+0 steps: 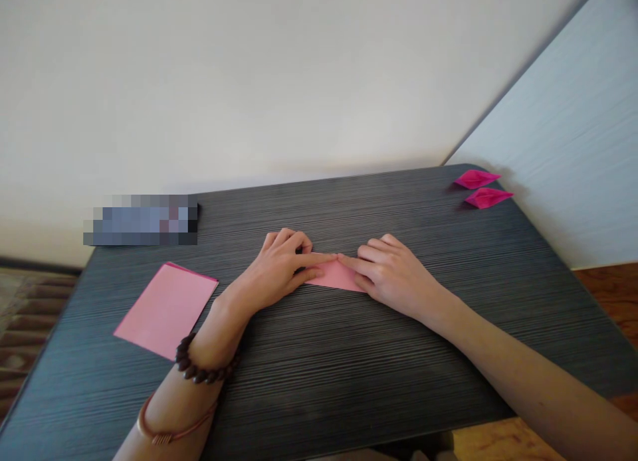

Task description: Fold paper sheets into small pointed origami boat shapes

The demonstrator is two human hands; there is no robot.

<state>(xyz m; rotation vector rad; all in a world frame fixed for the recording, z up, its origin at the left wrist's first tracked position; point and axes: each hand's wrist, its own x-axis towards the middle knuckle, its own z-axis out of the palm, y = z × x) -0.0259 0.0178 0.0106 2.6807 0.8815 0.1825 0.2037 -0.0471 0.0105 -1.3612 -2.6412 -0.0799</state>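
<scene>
A small folded sheet of pink paper (335,275) lies on the dark table at the centre, its long fold on the far side. My left hand (279,268) presses the left part, index finger along the far edge and thumb on the near side. From the right, my right hand (391,272) holds the other end, its index fingertip meeting the left one at the middle of the fold. The other fingers of both hands are curled. Parts of the paper are hidden under the fingers.
A stack of pink square paper (162,308) lies beside my left forearm. Two folded magenta paper pieces (477,179) sit at the table's far right corner. A blurred-out object (144,220) is at the far left. The dark table (319,381) meets a pale wall.
</scene>
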